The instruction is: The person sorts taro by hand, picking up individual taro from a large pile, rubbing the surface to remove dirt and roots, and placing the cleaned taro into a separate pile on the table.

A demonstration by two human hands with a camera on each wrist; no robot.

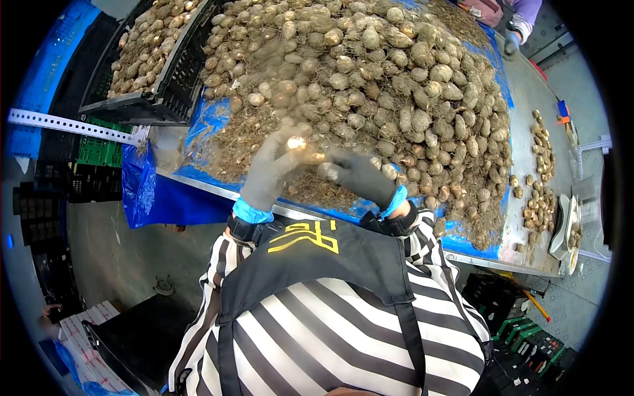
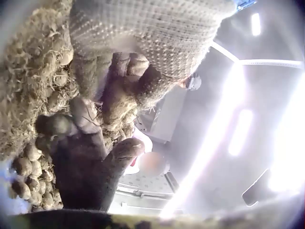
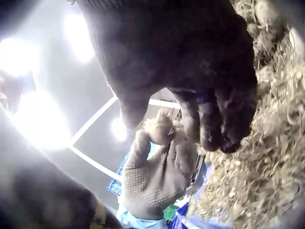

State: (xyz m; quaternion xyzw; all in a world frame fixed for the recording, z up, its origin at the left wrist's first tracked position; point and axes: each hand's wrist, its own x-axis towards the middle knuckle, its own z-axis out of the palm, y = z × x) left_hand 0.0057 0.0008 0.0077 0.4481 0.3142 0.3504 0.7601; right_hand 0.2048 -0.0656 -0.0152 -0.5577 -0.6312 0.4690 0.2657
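Grey knit gloves [image 3: 152, 181] on both hands, and the bulb [image 1: 296, 143] is up in the air between them, just over the near edge of the big heap [image 1: 396, 86] on the blue tarp [image 1: 205, 122].

So the left hand [image 1: 269, 173] has it. From the right wrist view, its thumb and fingers are curled round the bulb and pinch it out at the tips. The right hand [image 1: 360, 177] is right beside it, fingers bent and bunched together, tips aimed at the bulb. Honestly I can't tell from any of the 3 views whether those fingers grip anything or only brush the hairy stuff.

My 2 cents on doing this bit well:

1. Hold it at the fingertips like that, not buried in the palm, so the stringy end faces the other hand.
2. The glove fronts look caked with dirt, so I'd guess the grip is slippery. Short tugs close to the bulb probably beat 1 long pull.
3. Work low over the heap. If the bulb slips, it lands on the tarp and not past the table [image 1: 528, 99] edge near the body.
4. Turn the bulb with the holding hand and let the other hand do the cleaning.
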